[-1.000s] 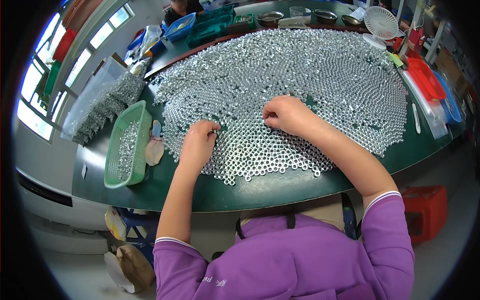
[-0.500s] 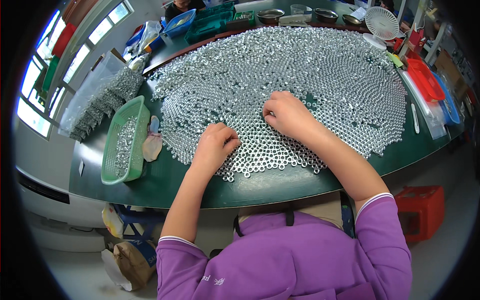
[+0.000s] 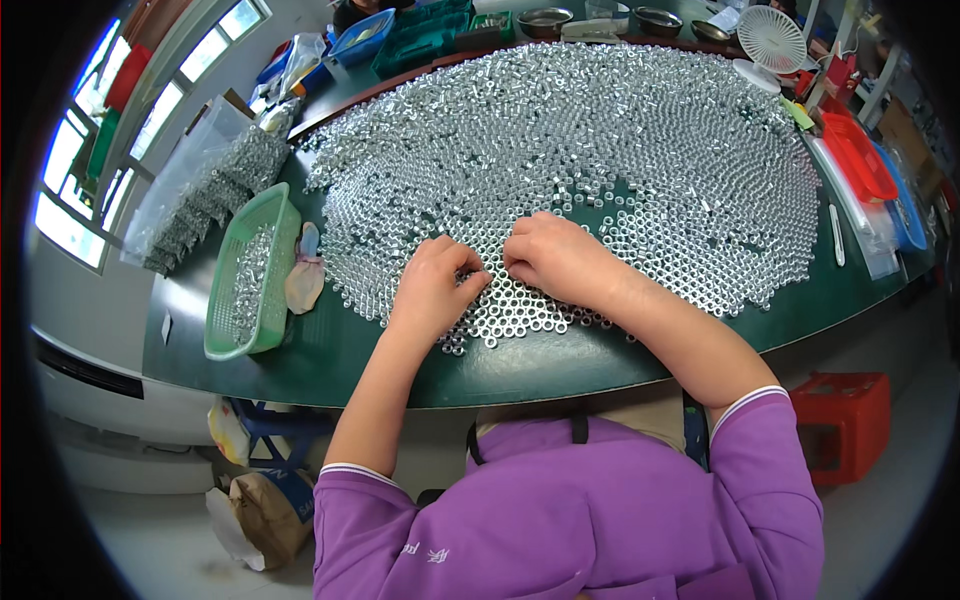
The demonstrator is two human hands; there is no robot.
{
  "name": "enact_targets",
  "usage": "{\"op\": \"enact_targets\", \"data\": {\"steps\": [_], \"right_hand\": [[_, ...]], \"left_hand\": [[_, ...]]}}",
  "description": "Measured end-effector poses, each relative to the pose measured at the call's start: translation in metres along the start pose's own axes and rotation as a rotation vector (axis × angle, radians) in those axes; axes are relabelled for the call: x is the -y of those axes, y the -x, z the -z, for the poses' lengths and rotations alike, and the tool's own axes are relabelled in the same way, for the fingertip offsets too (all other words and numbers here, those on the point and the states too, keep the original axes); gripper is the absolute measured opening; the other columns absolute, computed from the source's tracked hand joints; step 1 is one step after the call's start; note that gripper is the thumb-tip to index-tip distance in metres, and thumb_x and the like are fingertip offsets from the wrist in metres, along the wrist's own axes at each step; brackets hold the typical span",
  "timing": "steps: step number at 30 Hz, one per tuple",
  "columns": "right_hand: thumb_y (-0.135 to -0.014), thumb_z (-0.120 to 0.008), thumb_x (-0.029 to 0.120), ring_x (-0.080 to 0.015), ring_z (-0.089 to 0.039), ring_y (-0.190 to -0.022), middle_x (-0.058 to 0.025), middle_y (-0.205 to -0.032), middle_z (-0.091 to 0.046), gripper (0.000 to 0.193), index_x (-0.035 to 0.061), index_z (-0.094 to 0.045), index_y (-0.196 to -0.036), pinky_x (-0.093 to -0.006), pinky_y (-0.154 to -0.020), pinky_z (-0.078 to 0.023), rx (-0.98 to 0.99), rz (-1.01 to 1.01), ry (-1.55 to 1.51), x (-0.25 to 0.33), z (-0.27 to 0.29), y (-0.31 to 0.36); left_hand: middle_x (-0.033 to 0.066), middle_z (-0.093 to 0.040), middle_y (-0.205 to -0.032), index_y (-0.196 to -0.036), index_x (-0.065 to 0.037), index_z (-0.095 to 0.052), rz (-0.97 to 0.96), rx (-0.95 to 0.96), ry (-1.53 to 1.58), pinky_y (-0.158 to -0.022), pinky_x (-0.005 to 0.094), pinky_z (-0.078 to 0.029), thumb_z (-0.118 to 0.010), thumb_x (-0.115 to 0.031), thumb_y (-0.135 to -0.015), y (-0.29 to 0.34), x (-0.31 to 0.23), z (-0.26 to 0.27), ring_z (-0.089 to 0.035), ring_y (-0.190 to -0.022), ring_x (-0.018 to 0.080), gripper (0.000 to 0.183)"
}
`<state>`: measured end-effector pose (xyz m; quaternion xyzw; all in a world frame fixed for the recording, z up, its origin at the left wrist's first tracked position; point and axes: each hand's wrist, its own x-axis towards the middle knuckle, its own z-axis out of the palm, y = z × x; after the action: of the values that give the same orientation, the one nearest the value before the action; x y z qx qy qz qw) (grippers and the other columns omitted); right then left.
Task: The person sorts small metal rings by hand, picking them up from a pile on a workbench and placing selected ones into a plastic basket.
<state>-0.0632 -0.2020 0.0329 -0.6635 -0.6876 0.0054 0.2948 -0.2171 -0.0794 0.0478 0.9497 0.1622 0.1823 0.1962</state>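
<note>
A wide layer of small shiny metal rings (image 3: 670, 160) covers much of the green table (image 3: 560, 372). Most near me stand with their round holes facing up; those at the far side lie in a loose heap. My left hand (image 3: 437, 282) rests over the near middle of the layer, fingers curled and thumb close to the forefinger. Just right of it, my right hand (image 3: 560, 258) is bent down onto the rings, its fingers drawn together. The fingertips are too small or hidden to show what they hold. Behind my right hand, bare green patches show between rings.
At the left stands a green basket (image 3: 278, 318) with metal pieces in it, beside a small cloth-like item (image 3: 304, 284). Filled clear bags (image 3: 215, 205) lie beyond. At right are a white fan (image 3: 771, 40), a red tray (image 3: 857, 155) and a white tool (image 3: 836, 236).
My right hand has moved toward me and left, close to my left hand. A larger bare patch shows behind it. My left hand has shifted only slightly.
</note>
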Motion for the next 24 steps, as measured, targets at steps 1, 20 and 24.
{"op": "enact_targets", "data": {"steps": [1,20,24], "right_hand": [[-0.073,-0.063,0.012,-0.027,-0.054,-0.084,-0.0071,-0.082,-0.056,0.005,0.007,-0.062,-0.075,-0.0373,-0.075,-0.046,-0.008,-0.015,-0.033,0.0,0.001,0.0],[-0.074,-0.062,0.015,-0.0272,-0.054,-0.085,-0.0072,-0.081,-0.057,0.008,0.0073,-0.062,-0.077,-0.0379,-0.076,-0.045,-0.055,-0.097,0.005,0.001,-0.001,0.0],[-0.074,-0.062,0.015,-0.0273,-0.054,-0.084,-0.0073,-0.08,-0.057,0.008,0.0075,-0.062,-0.077,-0.0382,-0.075,-0.045,-0.074,-0.091,-0.005,0.0,0.001,0.001]], "left_hand": [[0.0081,-0.057,-0.078,-0.075,-0.005,-0.062,0.02,0.021,-0.005,-0.072,0.0365,-0.044,-0.069,-0.013,-0.071,0.0,0.0,0.0,-0.054,-0.081,0.0259,0.012],[0.0065,-0.057,-0.074,-0.075,-0.005,-0.064,0.041,0.072,0.061,-0.069,0.0359,-0.045,-0.067,-0.013,-0.072,-0.005,0.01,0.005,-0.056,-0.079,0.0244,0.009],[0.0055,-0.056,-0.077,-0.073,-0.006,-0.064,-0.011,0.024,0.042,-0.07,0.0349,-0.044,-0.068,-0.01,-0.069,0.006,0.003,0.011,-0.054,-0.079,0.0234,0.007]]}}
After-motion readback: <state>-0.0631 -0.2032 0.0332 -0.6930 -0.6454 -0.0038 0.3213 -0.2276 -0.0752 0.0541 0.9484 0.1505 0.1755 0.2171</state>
